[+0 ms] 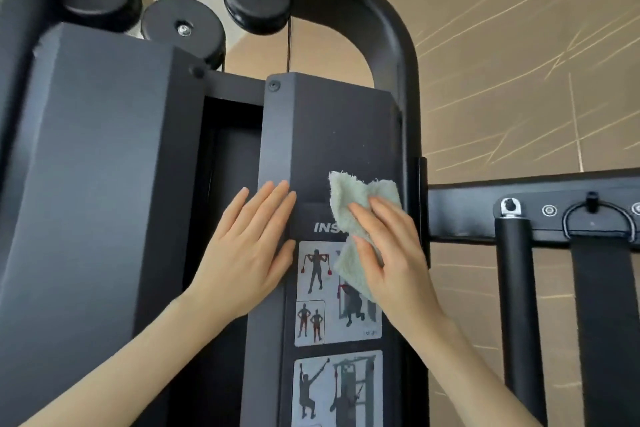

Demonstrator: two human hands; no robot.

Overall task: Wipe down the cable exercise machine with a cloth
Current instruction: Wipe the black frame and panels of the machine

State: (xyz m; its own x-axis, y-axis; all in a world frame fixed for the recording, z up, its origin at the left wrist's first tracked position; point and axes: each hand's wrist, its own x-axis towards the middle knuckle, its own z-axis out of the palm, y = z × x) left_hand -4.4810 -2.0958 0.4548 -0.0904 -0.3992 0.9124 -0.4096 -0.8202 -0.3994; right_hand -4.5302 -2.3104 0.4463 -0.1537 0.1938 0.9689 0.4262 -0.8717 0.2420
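Cloth [349,191], pale green terry with a fuzzy looped nap, is crumpled into an irregular wad and lies against the flat, matte-black front panel [332,128] of the cable machine [104,184], overlapping the top of a grey pictogram label [322,319]. The right hand [391,253] presses it there, with fingers extended and close together on top of the fabric and the thumb spread below them. The left hand [249,253] lies flat on the panel's sharp vertical edge just beside the cloth, with fingers straight and side by side, holding nothing. Above, three round black pulleys [256,0] with bright centre bolts sit under the curved tubular frame [391,31]; a thin cable [288,45] drops from one into the panel's top. To the right, a black crossbar [464,208] carries a D-shaped metal ring [599,222] on a flat strap [602,322].
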